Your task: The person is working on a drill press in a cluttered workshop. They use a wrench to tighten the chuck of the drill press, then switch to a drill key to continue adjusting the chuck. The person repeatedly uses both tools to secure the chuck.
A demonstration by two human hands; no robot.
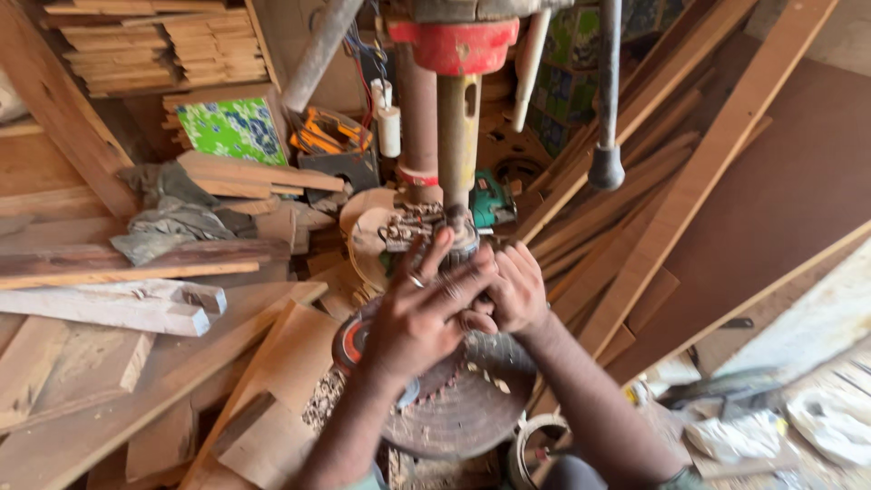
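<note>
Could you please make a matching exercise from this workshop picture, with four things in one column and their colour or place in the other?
Things:
1. collar on the drill column
2. patterned board
3. round drill table
4. hands: left hand, right hand

Descriptions:
A. green with blue flowers, upper left
B. red, at the top
C. around the chuck
D. rusty brown, under the hands

Pairs: 1-B, 2-A, 3-D, 4-C

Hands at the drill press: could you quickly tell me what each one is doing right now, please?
Left hand: closed around the drill chuck.
Right hand: closed below the chuck; contents hidden.
</note>
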